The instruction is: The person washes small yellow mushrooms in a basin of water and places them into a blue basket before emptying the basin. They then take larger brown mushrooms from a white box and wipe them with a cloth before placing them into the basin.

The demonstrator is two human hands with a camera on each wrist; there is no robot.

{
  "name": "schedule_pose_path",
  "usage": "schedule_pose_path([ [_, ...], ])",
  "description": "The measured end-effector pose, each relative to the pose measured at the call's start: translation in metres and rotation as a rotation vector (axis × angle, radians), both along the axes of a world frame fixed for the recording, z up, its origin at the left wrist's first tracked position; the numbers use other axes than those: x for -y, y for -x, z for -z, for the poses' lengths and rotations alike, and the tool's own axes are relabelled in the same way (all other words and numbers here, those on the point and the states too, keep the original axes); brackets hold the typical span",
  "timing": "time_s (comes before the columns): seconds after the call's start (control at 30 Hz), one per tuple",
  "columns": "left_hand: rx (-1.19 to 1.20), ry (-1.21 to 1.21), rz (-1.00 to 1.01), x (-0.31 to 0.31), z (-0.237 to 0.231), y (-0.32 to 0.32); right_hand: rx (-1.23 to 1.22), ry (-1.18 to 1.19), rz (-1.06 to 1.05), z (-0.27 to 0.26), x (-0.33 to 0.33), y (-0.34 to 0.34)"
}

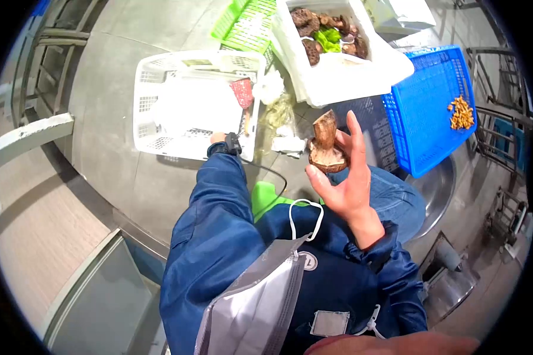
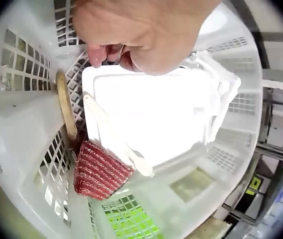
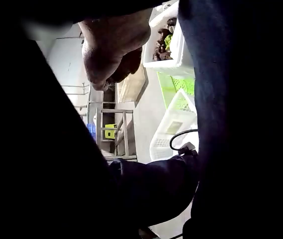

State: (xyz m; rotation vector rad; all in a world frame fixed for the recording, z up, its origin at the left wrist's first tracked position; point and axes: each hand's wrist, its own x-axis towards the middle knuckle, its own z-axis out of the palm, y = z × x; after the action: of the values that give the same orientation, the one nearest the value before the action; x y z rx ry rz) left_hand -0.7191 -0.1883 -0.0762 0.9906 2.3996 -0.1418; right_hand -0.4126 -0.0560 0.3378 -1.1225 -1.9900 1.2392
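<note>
My right hand point(image 1: 354, 184) holds up a thick-stemmed brown mushroom point(image 1: 324, 141) between thumb and fingers, its cap down and cut stem up. In the right wrist view this mushroom point(image 3: 127, 67) is a dark shape under the hand. My left hand point(image 2: 144, 32) reaches into a white plastic basket point(image 1: 143, 106), its fingers bent over the edge of a white tray-like piece point(image 2: 151, 114); I cannot tell if they grip anything. On that piece lies a pale, slim tool point(image 2: 106, 127). A red woven cloth-like piece point(image 2: 100, 172) and a wooden stick-like handle point(image 2: 65, 104) lie beside it.
A white foam box point(image 1: 302, 74) with several brown mushrooms and some green leaf stands ahead. Right of it, a blue basket point(image 1: 426, 106) carries small orange-brown pieces point(image 1: 461, 113). A green basket point(image 1: 249, 26) is behind, clear plastic bags point(image 1: 276, 109) between. A metal basin point(image 1: 441, 195) sits at right.
</note>
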Motion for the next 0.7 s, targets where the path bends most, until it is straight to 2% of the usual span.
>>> schedule_pose_path([
  [0.17, 0.138, -0.090, -0.083, 0.004, 0.004, 0.003, 0.032, 0.035, 0.033, 0.004, -0.002, 0.002],
  [0.2, 0.224, -0.139, -0.147, 0.004, 0.004, 0.003, 0.045, 0.039, 0.025, 0.004, -0.002, 0.002],
  [0.23, 0.380, -0.217, -0.303, 0.004, 0.003, 0.004, 0.057, 0.043, 0.017, 0.003, -0.003, 0.004],
  [0.33, 1.170, -0.708, -1.583, -0.011, -0.007, -0.005, 0.029, 0.041, 0.005, 0.003, -0.003, 0.008],
  [0.43, 1.295, -0.764, -1.547, -0.013, -0.033, 0.002, 0.014, 0.047, 0.008, 0.001, -0.001, 0.013],
  [0.5, 1.295, -0.926, -1.255, -0.006, -0.051, 0.012, 0.046, 0.033, -0.029, -0.001, -0.001, 0.016],
  [0.57, 1.358, -1.014, -1.354, -0.009, -0.082, 0.022, 0.049, 0.014, -0.055, -0.003, 0.001, 0.020],
  [0.6, 1.418, -1.031, -1.605, -0.027, -0.123, 0.030, 0.048, 0.034, -0.056, -0.003, 0.003, 0.022],
  [0.63, 1.392, -0.951, -1.695, -0.028, -0.145, 0.041, 0.049, 0.042, -0.062, -0.005, 0.003, 0.022],
  [0.7, 1.382, -0.978, -1.711, -0.024, -0.164, 0.068, 0.061, -0.018, -0.089, -0.009, 0.004, 0.026],
])
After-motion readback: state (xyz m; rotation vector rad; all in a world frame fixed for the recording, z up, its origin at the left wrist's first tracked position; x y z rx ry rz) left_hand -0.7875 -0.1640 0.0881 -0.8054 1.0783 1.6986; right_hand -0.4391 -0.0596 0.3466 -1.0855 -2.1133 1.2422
